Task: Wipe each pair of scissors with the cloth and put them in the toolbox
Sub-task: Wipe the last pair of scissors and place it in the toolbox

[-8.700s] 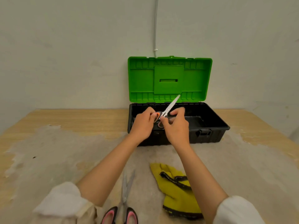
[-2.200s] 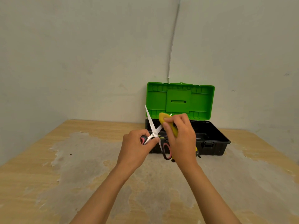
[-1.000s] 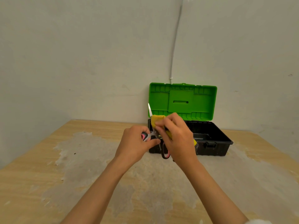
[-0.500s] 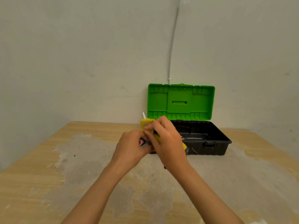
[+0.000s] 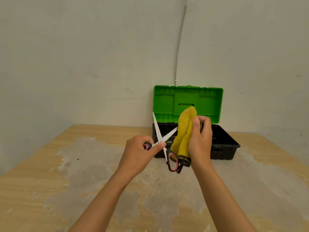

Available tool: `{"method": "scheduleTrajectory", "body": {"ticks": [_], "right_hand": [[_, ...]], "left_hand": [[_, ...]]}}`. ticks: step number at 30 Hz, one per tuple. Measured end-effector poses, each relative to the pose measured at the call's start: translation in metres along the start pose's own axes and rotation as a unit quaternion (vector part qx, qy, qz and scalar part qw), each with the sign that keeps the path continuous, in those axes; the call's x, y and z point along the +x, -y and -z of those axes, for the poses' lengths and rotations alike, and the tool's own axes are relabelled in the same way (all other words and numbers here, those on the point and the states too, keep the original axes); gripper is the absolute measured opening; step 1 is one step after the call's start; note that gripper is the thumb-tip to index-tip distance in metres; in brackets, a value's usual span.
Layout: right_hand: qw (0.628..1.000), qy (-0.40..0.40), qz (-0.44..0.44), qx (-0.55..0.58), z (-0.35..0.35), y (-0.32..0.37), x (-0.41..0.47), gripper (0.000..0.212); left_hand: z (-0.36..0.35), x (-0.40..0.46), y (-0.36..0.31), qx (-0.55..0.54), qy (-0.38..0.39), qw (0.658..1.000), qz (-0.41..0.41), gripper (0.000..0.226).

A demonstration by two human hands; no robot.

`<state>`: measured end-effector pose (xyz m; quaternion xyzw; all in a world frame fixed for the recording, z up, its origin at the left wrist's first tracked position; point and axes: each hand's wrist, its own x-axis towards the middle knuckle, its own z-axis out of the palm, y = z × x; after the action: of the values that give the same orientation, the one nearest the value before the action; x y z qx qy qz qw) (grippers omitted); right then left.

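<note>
My left hand (image 5: 138,153) grips one pink-and-black handle of a pair of scissors (image 5: 158,136), held in the air with the blades spread apart and pointing up. The other handle loop (image 5: 172,162) hangs free below. My right hand (image 5: 200,141) holds a yellow cloth (image 5: 184,131) with black trim just right of the blades, covering the tip of the right blade. Behind both hands stands the toolbox (image 5: 224,148), black with its green lid (image 5: 189,104) upright and open. What lies inside the box is mostly hidden by my hands.
The toolbox stands at the far edge of a worn wooden table (image 5: 83,181), against a pale wall. A thin grey cable (image 5: 179,44) runs down the wall to the box. The table's left edge angles toward me.
Half a second ago the cloth covered the blades with my hands close together. Now my right hand with the cloth has moved right and the spread blades show.
</note>
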<state>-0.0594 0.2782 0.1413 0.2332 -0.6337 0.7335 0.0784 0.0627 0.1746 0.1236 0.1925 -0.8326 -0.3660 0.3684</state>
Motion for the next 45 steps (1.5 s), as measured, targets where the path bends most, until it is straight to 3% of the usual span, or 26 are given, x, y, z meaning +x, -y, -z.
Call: {"method": "scheduleTrajectory", "body": {"ticks": [3,7,9,11,14,19,22,27,32,35,38,43,45], "right_hand": [[0.967,-0.027,-0.208,0.145,0.011,-0.01,0.001,0.011],[0.924,-0.096,-0.283,0.24,0.023,-0.024,0.007,0.016],[0.914,-0.039,-0.324,0.24,0.02,-0.024,0.0,0.023],[0.901,0.103,-0.344,0.242,0.016,-0.014,-0.01,0.028],[0.878,0.279,-0.303,0.243,0.013,-0.002,-0.015,0.038],[0.867,0.327,-0.269,0.263,0.012,-0.005,-0.013,0.034],[0.878,0.314,-0.251,0.261,0.007,-0.006,-0.017,0.041],[0.937,0.216,-0.192,0.194,-0.004,-0.007,-0.021,0.019],[0.938,0.119,-0.202,0.256,-0.006,-0.001,-0.008,0.015],[0.929,0.184,-0.215,0.24,-0.009,-0.002,-0.014,0.014],[0.917,0.239,-0.236,0.217,-0.013,-0.007,-0.025,0.035],[0.938,0.14,-0.207,0.239,-0.009,-0.001,-0.006,0.011],[0.933,0.172,-0.215,0.231,-0.011,-0.001,-0.008,0.013]], "left_hand": [[-0.004,-0.001,0.004,-0.019,0.006,1.0,0.008,0.046],[-0.001,0.0,0.005,-0.039,-0.001,0.999,0.022,0.044],[-0.001,0.001,0.004,-0.042,0.006,0.999,0.019,0.045],[-0.004,0.003,0.002,-0.039,0.014,0.999,0.01,0.044],[-0.008,0.005,0.001,-0.033,0.015,0.999,0.006,0.041],[-0.002,0.01,0.0,-0.056,0.017,0.998,0.007,0.042],[-0.002,0.009,0.001,-0.052,0.037,0.998,-0.004,0.042],[-0.005,0.005,-0.003,-0.001,0.031,0.999,-0.04,0.034],[-0.006,0.004,-0.012,0.023,0.024,0.998,-0.061,0.037],[-0.004,0.007,-0.009,0.015,0.003,0.999,-0.039,0.031],[-0.001,0.01,-0.006,-0.001,0.004,1.0,-0.015,0.023],[-0.005,0.0,-0.01,0.008,0.006,1.0,-0.026,0.027],[-0.003,0.003,-0.01,0.001,-0.004,1.0,-0.019,0.028]]}}
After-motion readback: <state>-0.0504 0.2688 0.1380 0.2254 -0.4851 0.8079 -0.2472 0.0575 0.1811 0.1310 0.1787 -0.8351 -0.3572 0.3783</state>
